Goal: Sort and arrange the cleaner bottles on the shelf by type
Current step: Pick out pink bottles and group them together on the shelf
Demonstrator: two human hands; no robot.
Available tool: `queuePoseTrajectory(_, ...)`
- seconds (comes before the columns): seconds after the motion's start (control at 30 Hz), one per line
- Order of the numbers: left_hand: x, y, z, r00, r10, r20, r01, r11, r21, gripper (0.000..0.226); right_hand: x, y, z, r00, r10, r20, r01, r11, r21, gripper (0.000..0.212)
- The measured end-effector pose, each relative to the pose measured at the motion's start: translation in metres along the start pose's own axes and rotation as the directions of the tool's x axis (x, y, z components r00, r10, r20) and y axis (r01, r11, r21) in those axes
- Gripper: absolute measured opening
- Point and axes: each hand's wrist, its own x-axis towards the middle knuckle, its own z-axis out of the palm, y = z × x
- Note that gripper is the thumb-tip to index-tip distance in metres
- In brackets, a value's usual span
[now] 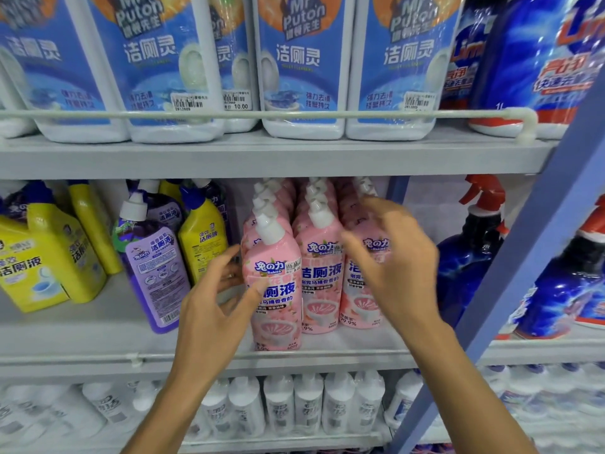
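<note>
Bottles (319, 273) between hands (212, 309) (396, 257), possibly touching.

The blue-labelled bottles (304, 77) lose their tops at the upper edge. The right hand (396, 260) hides much of the rightmost pink bottle (358, 303); the white bottles (307, 404) below are unreadably blurred.

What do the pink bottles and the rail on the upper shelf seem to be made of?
Pink bottles: likely plastic, a glossy printed sleeve catches light; white screw caps look matte. Rail: pale, smooth, rounded at its bend; plastic or coated metal, I cannot tell which.
</note>
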Motion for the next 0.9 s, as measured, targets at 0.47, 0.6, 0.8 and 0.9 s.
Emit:
queuePoseTrajectory(0.47, 0.066, -0.039, -0.005, 0.964, -0.176, 0.198, 0.222, 0.944, -0.246, 0.034, -0.017, 0.073, -0.003, 0.851, 0.474, 0.224, -0.524, 0.772, 0.359, 0.057)
queuePoseTrajectory(0.6, 0.067, -0.037, -0.004, 0.970, -0.119, 0.213, 0.173, 0.951, -0.257, 0.035, -0.015, 0.073, -0.007, 0.852, 0.475, 0.219, -0.523, 0.764, 0.378, 0.048)
queuePoseTrajectory(0.8, 0.073, -0.041, -0.013, 0.959, -0.097, 0.266, 0.181, 0.934, -0.309, 0.036, -0.017, 0.074, -0.007, 0.850, 0.480, 0.216, -0.526, 0.747, 0.407, 0.033)
queuePoseTrajectory(0.9, 0.078, -0.050, -0.017, 0.951, -0.114, 0.289, 0.203, 0.932, -0.301, 0.043, -0.017, 0.073, -0.004, 0.848, 0.486, 0.210, -0.527, 0.741, 0.416, 0.034)
